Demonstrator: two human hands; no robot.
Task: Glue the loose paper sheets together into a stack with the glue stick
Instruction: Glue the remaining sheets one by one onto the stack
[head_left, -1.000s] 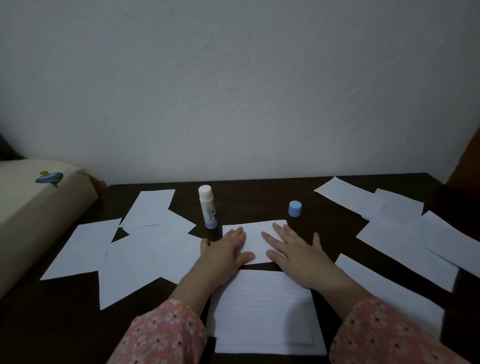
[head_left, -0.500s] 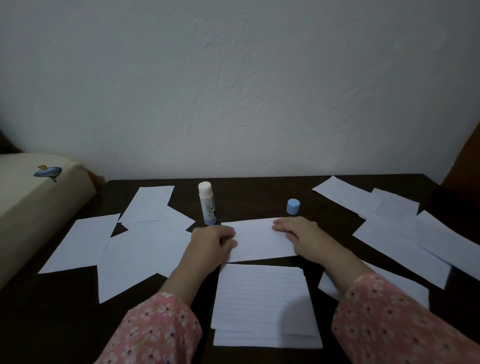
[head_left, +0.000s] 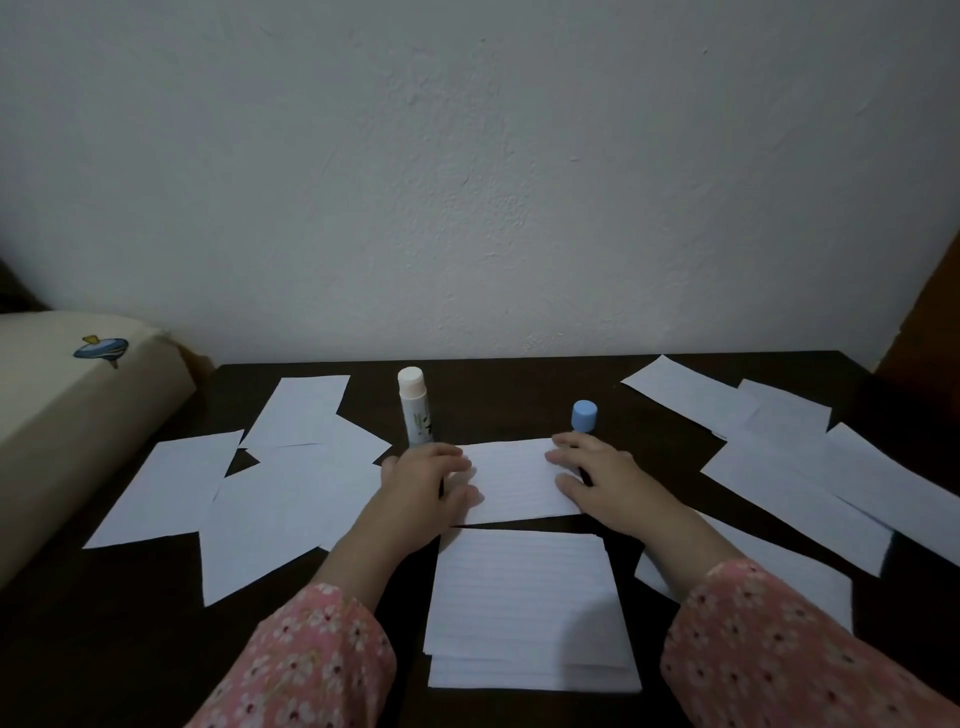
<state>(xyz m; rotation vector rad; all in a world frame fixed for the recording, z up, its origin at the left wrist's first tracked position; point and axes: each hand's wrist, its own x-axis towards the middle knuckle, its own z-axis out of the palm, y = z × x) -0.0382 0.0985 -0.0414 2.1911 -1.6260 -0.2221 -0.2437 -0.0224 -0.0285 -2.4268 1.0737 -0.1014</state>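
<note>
Lined sheet (head_left: 511, 480) lies flat on the dark worktop (head_left: 519, 395), centre, just beyond the stack (head_left: 524, 603). Stack sits nearest the person, edges slightly offset, apart from the sheet by a thin gap.

Left hand (head_left: 421, 483) grips the sheet's left edge: grip curled, fingers on top, thumb at the near corner. Right hand (head_left: 602, 480) is on the sheet's right edge, grip curled at that edge, thumb on the paper; whether it pinches or only presses, cannot tell.

Glue stick (head_left: 414, 406) stands upright, uncapped, just behind the left hand. Blue cap (head_left: 584, 415) stands on the worktop just behind the right hand, well apart from the stick.

Loose sheets left (head_left: 280, 488), overlapping. Loose sheets right (head_left: 810, 467), also overlapping, one partly under the right forearm. Beige cushion (head_left: 62, 415) at far left. Pink floral sleeves (head_left: 311, 665) on both arms.
</note>
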